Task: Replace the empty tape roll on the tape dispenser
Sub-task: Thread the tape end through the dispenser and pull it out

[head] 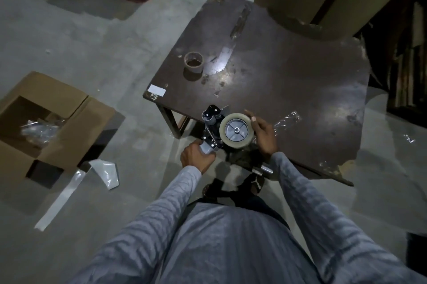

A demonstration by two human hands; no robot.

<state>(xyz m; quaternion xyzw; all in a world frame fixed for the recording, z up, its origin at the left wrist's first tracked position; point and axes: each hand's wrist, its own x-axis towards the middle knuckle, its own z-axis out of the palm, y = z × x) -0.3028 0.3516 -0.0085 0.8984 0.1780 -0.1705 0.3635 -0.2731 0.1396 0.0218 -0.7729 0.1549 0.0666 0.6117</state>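
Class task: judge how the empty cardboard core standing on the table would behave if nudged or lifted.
The empty core is a thin-walled, hollow cardboard ring, so it is probably very light and easily crushed. It stands on its end on the table, so a nudge would likely slide it; tipped onto its side, it could roll.

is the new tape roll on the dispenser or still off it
On: the tape roll sits around the grey hub of the dispenser.

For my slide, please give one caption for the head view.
Left hand grips dispenser; right hand holds new roll; empty core on table.
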